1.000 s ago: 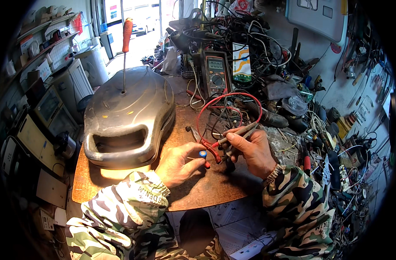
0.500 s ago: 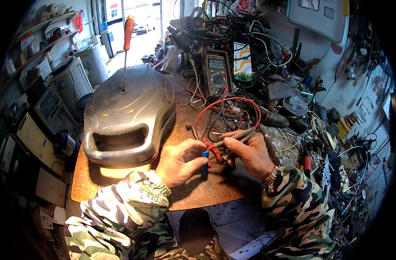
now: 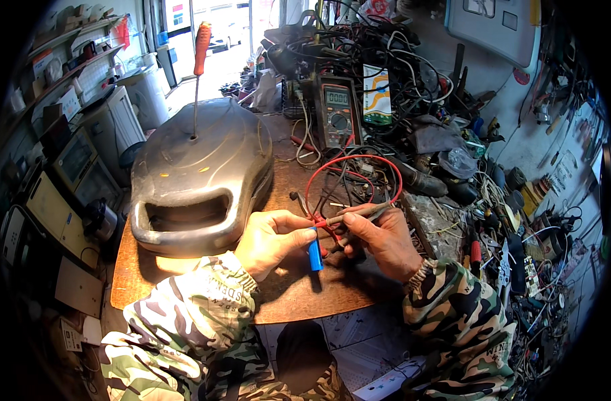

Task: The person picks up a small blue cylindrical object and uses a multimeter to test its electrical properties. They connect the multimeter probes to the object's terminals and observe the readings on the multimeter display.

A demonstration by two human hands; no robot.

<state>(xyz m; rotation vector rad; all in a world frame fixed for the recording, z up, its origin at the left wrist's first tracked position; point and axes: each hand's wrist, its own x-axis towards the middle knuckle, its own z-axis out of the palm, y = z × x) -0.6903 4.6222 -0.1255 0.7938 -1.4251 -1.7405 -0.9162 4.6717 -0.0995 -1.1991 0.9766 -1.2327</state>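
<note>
My left hand (image 3: pixel 269 242) pinches a small blue cylindrical battery cell (image 3: pixel 315 254) between thumb and fingers, its lower end hanging free. My right hand (image 3: pixel 389 242) is closed on a multimeter test probe (image 3: pixel 360 215); a second probe seems to lie in the same fingers, partly hidden. The held probe's red front end points left, close to the cell's top; whether it touches cannot be told. A red test lead (image 3: pixel 354 157) loops behind my hands. Further back, the multimeter (image 3: pixel 339 115) leans upright with its display lit.
A black plastic casing (image 3: pixel 202 167) with a handle opening covers the table's left side. An orange-handled screwdriver (image 3: pixel 202 50) stands upright in it. Tangled cables (image 3: pixel 359 47) pile up behind the wooden table (image 3: pixel 285 304). Tools and scrap, including a red-handled tool (image 3: pixel 476 251), crowd the right.
My left hand has turned the blue cell, so its lower end tilts right and more of it shows. The probe's red front end has come left, nearer the left fingertips.
</note>
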